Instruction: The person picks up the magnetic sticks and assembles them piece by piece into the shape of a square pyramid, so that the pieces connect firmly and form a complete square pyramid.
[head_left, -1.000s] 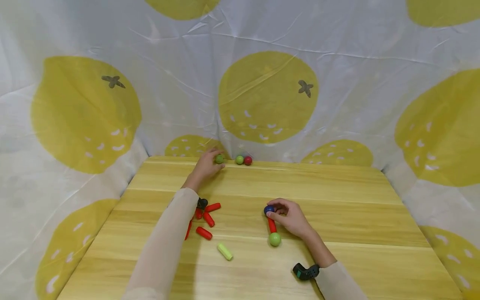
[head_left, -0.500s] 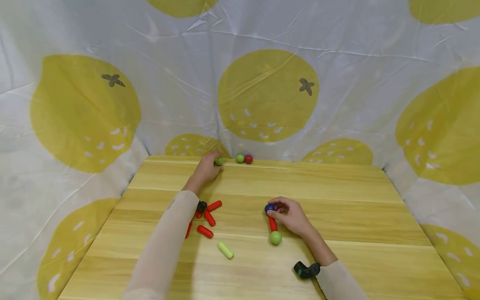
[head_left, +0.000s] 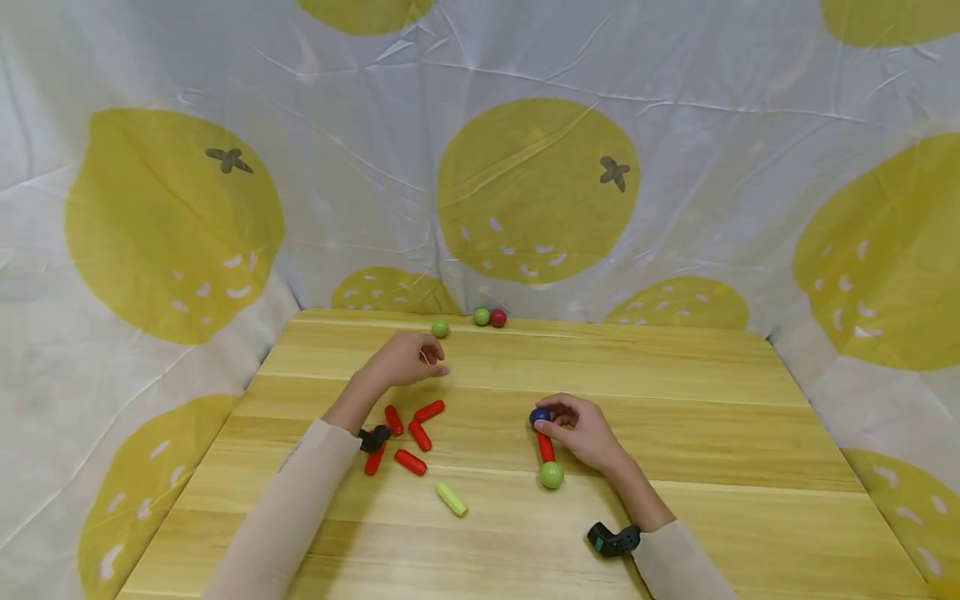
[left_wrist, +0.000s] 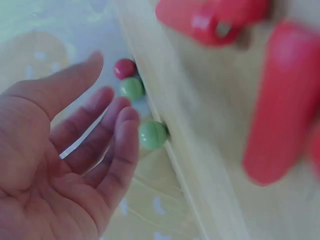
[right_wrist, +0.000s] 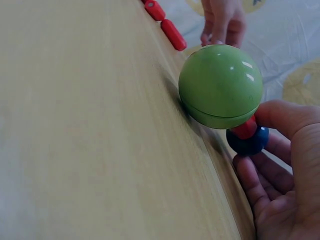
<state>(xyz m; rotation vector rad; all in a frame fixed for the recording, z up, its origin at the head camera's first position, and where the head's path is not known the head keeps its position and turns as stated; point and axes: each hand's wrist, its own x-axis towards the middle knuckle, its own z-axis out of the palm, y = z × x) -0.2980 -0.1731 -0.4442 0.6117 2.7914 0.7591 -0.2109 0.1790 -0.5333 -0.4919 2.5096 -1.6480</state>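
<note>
My right hand (head_left: 588, 435) pinches a dark blue ball (head_left: 538, 416) between thumb and fingers. A red rod (head_left: 545, 447) links that ball to a light green ball (head_left: 551, 476), which looks large in the right wrist view. My left hand (head_left: 408, 358) holds nothing; its fingers are loosely bent, as the left wrist view also shows. Just beyond it, a single green ball (head_left: 440, 329) lies by the table's far edge. Under and beside the left forearm are several loose red rods (head_left: 420, 436). One pale green rod (head_left: 452, 500) lies nearer the front.
Another green ball (head_left: 482, 317) touches a crimson ball (head_left: 498, 317) along the table's back edge. A lemon-print cloth (head_left: 540, 192) hangs behind and at both sides of the wooden table (head_left: 675, 400). Each wrist wears a black device (head_left: 613, 540).
My left hand has drawn back from the lone green ball towards me, leaving it on the table. More red rods show beside the forearm. The right hand stays put on the blue ball.
</note>
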